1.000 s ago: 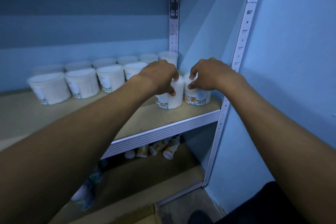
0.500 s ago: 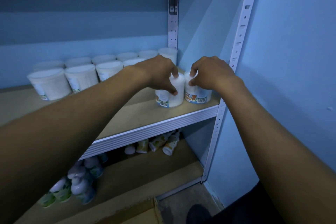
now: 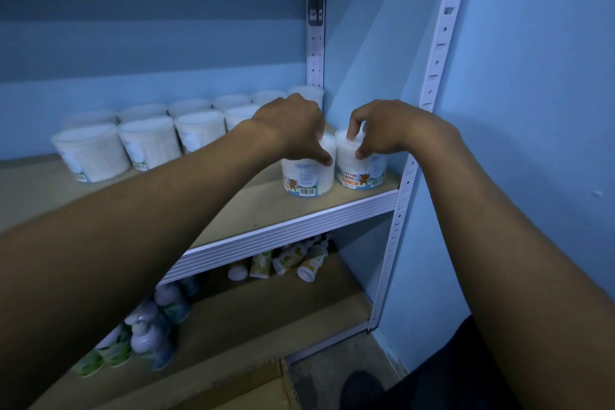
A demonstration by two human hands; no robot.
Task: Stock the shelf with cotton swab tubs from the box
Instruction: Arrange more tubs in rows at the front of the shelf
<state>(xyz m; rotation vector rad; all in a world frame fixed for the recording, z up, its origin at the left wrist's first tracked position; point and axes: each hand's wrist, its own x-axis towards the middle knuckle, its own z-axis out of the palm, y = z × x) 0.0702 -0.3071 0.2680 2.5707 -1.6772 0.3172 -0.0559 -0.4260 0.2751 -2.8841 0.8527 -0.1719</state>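
Observation:
Two cotton swab tubs stand side by side at the right end of the wooden shelf (image 3: 266, 206). My left hand (image 3: 293, 128) grips the left tub (image 3: 307, 178) from above, thumb down its front. My right hand (image 3: 386, 131) grips the right tub (image 3: 361, 173), labelled "Cotton Buds", by its lid, fingers curled over the top. Both tubs rest on the shelf board. Several more white tubs (image 3: 149, 143) stand in two rows further left and back. A cardboard box corner (image 3: 266, 389) shows at the bottom edge.
White metal uprights (image 3: 432, 103) frame the shelf's right end beside a blue wall. On the lower shelf lie tubes (image 3: 289, 260) and stand pump bottles (image 3: 149, 339). My shoe (image 3: 361, 389) is on the floor at the bottom right.
Both hands stay on the two tubs at the shelf's right end. The view has dropped slightly, showing more of the lower shelf and its bottles.

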